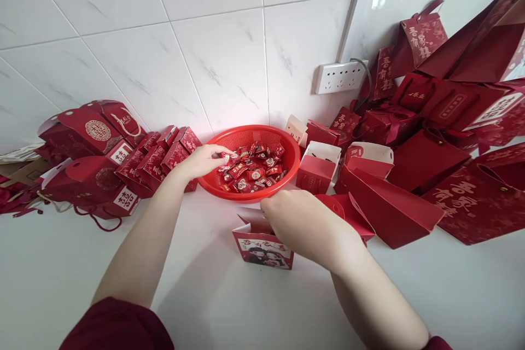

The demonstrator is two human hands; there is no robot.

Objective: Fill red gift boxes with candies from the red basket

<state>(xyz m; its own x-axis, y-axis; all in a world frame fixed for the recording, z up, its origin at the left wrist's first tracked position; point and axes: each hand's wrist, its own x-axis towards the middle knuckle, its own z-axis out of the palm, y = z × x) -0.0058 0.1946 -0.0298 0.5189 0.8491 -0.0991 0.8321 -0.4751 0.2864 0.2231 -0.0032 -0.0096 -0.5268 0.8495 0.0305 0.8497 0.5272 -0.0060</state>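
Note:
A red plastic basket (299, 156) against the wall holds many red wrapped candies (256, 174). My left hand (207, 159) is over the basket's left side, its fingers closed on a wrapped candy (229, 158). Just in front of the basket stands an open red box (264, 251) with a cartoon couple printed on its front. My right hand (287, 216) is above the right side of this box, with its back to the camera; its fingertips and anything in them are hidden.
Red gift boxes (96, 134) and smaller boxes (156, 158) stand at the left by the wall. Open boxes (318, 169) and a large pile of red bags and boxes (463, 191) fill the right. A socket strip (340, 77) is on the tiled wall.

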